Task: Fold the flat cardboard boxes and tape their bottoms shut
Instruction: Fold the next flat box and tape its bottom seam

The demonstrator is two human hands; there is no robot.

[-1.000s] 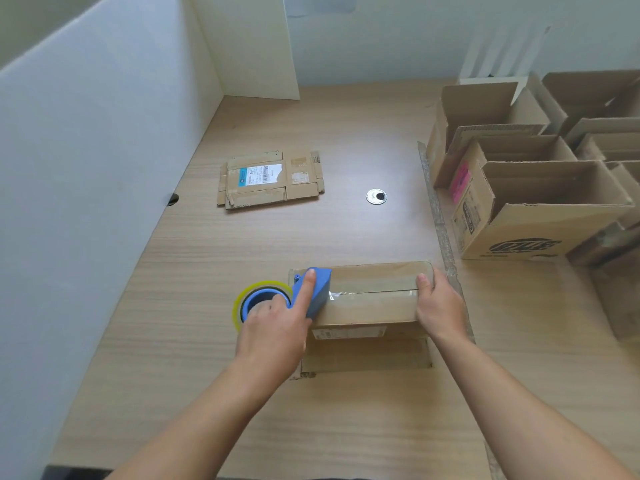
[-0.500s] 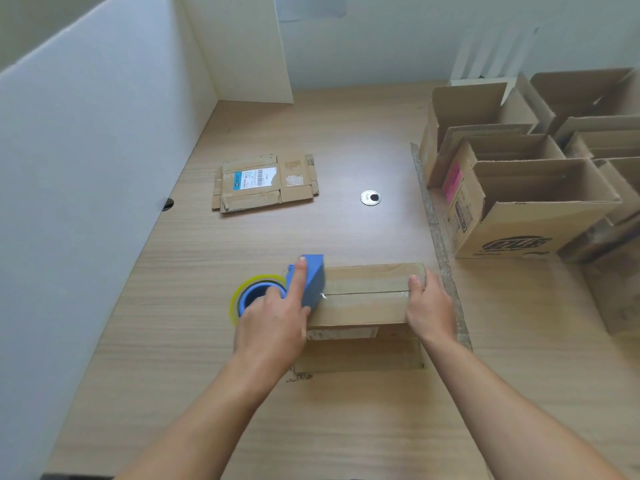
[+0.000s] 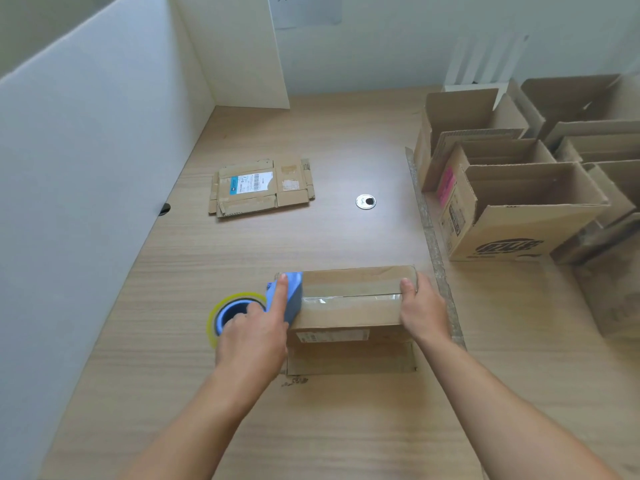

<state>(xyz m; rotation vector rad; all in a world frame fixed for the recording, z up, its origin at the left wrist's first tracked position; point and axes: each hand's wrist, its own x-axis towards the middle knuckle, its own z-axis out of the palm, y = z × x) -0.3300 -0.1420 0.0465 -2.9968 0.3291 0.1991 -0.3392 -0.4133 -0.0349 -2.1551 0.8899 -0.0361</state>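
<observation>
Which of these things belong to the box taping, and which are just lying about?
Job: box, held by right hand; tape dispenser, in left hand; flat box; open boxes.
Lying about: desk grommet; wall notice; white rack.

So the box (image 3: pixel 349 296) sits on the wooden table (image 3: pixel 311 427) with its closed flaps up and clear tape running along the seam. Left hand (image 3: pixel 252 337) holds the blue tape dispenser (image 3: pixel 292 299) at the box's left end, index finger stretched along the top of it. Right hand (image 3: pixel 424 310) grips the box's right end, thumb on top. Farther back lies a flattened box (image 3: pixel 261 188), and open boxes (image 3: pixel 512 216) crowd the right side.
</observation>
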